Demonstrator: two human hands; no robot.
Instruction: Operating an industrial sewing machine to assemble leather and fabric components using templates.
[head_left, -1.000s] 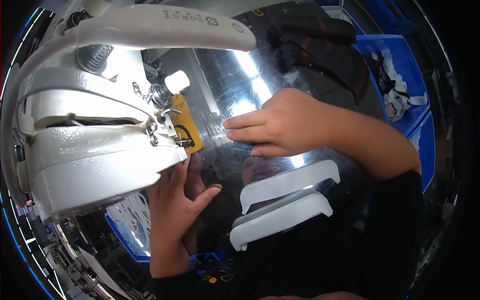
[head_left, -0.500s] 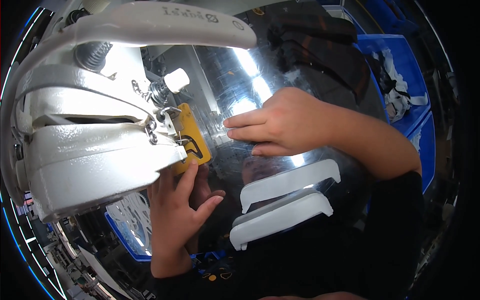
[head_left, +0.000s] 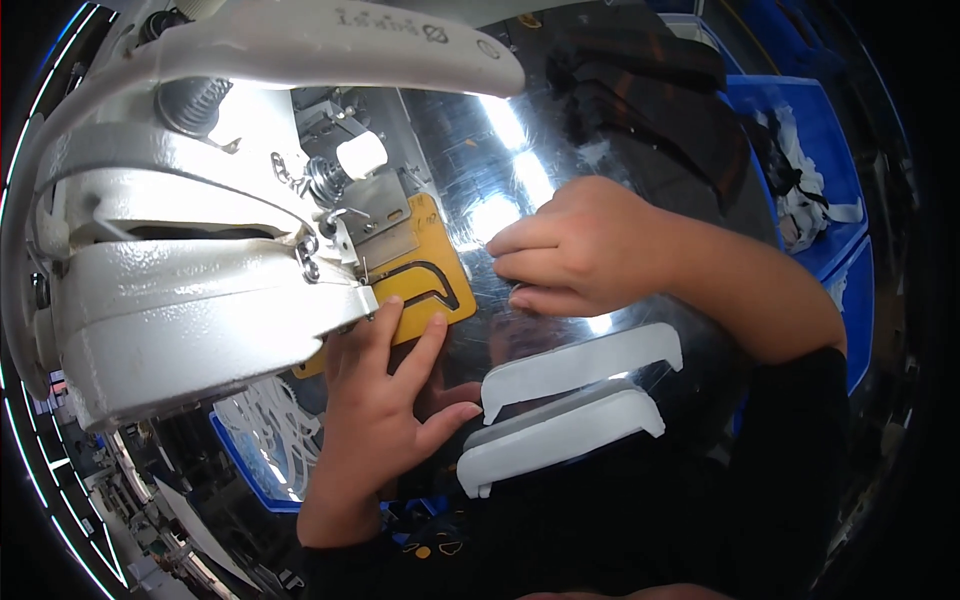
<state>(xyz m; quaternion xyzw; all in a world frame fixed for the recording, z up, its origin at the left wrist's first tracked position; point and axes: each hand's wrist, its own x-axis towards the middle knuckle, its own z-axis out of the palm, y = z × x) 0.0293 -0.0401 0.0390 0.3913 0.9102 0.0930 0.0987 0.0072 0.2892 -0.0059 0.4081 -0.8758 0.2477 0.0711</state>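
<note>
A yellow template plate (head_left: pixel 425 316) with a dark curved slot lies flat under the head of a white sewing machine (head_left: pixel 200 315). My left hand (head_left: pixel 375 420) rests on the plate's near side, fingers spread and fingertips pressing its surface beside the slot. To the right, my right hand (head_left: pixel 585 250) hovers over or rests on the shiny tabletop (head_left: pixel 470 150); contact cannot be made out. Its fingers point left, the thumb apart, with nothing visible in them. Nearer to me lie two stacked groups of white curved strips, an upper strip (head_left: pixel 585 362) and a lower strip (head_left: pixel 565 437).
Blue bins (head_left: pixel 835 150) with white and dark pieces stand at the far right. Another blue bin (head_left: pixel 265 455) with white strips sits below the machine at the left. Dark fabric (head_left: pixel 650 110) lies on the far side of the table. A white lamp arm (head_left: pixel 400 50) arches overhead.
The yellow plate has slid rightward, showing more of its slot, with my left hand moving along on it. My right hand has shifted slightly right and its fingers look a little more bent.
</note>
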